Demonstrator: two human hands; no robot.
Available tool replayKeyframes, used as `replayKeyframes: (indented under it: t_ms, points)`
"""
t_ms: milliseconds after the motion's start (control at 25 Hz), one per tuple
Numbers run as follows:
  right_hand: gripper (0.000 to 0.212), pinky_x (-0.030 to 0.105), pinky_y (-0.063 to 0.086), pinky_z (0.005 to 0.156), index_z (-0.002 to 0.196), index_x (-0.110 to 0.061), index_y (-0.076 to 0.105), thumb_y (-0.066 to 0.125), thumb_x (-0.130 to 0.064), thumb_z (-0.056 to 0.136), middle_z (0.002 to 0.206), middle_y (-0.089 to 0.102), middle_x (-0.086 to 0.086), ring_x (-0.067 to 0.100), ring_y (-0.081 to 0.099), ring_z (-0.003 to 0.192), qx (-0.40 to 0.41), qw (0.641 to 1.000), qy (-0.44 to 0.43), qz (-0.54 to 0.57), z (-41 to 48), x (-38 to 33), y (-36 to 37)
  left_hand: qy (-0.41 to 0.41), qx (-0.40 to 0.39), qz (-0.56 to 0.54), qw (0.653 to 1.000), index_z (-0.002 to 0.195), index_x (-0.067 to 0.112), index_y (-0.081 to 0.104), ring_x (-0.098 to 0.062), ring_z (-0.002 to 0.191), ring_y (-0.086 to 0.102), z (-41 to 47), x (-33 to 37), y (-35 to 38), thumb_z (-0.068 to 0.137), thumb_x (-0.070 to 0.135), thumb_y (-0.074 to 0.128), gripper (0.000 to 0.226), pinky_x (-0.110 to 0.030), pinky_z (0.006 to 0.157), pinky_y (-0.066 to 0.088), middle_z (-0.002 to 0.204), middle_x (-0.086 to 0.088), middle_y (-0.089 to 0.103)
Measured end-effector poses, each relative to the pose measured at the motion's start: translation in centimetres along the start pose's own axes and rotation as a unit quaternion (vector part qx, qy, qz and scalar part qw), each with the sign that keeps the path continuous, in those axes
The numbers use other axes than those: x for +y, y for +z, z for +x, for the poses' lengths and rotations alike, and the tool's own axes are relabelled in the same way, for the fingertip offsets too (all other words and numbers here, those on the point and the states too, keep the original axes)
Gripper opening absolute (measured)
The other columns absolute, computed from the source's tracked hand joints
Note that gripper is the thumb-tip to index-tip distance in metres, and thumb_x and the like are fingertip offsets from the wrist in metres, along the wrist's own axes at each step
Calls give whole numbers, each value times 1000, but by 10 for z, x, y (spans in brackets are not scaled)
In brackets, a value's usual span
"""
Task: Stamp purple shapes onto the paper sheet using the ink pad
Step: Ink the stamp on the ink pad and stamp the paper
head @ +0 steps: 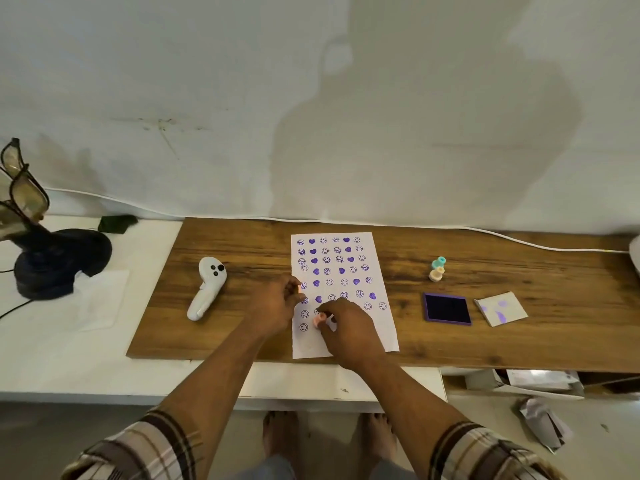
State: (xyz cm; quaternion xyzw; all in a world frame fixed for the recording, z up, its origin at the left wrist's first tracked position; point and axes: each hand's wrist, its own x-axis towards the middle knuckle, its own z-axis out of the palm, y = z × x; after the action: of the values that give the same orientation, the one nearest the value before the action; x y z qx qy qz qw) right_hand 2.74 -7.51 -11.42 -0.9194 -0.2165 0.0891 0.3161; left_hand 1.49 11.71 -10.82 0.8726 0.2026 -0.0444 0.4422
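Right hand (346, 327) fingertips pinch pink stamp (319, 320), axis upright, face down on paper sheet (379, 268). Left hand (277, 301) fingers curled, grip unclear.

white paper sheet (377, 265) of purple smileys and hearts lies flat, purple ink pad (447, 308) open well right.

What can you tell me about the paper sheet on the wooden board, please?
The paper sheet is white, upright in format, and lies flat on the wooden board. Rows of purple smiley faces and solid hearts cover most of it; the lower part is still blank. The left hand rests at its left edge, and the right hand holds a small pink stamp against its lower left area.
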Motion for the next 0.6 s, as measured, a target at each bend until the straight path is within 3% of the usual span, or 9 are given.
replayKeyframes:
  t_ms: [200, 320, 600]
  points:
    - [33, 31, 48, 99, 130, -19, 69, 63, -35, 102, 127, 71, 3, 23, 64, 112, -16, 999, -17, -45, 2, -5, 0, 15, 1, 55, 998, 123, 14, 65, -22, 106, 70, -3, 8, -2, 94, 26, 73, 33, -30, 87, 55, 123, -6, 74]
    - [33, 34, 50, 101, 131, -18, 68, 62, -34, 103, 128, 70, 3, 24, 63, 114, -27, 997, -27, -67, 2, -6, 0, 13, -1, 54, 998, 123, 14, 64, -23, 107, 69, -5, 10, -1, 94, 27, 72, 32, -35, 92, 57, 124, -7, 73]
    - [35, 36, 50, 103, 135, -19, 66, 63, -33, 103, 132, 69, 4, 25, 61, 116, -40, 994, -34, -95, 3, -4, 1, 0, -2, 49, 999, 123, 15, 63, -23, 107, 69, -5, 12, -2, 94, 27, 73, 33, -29, 85, 55, 126, -7, 72]
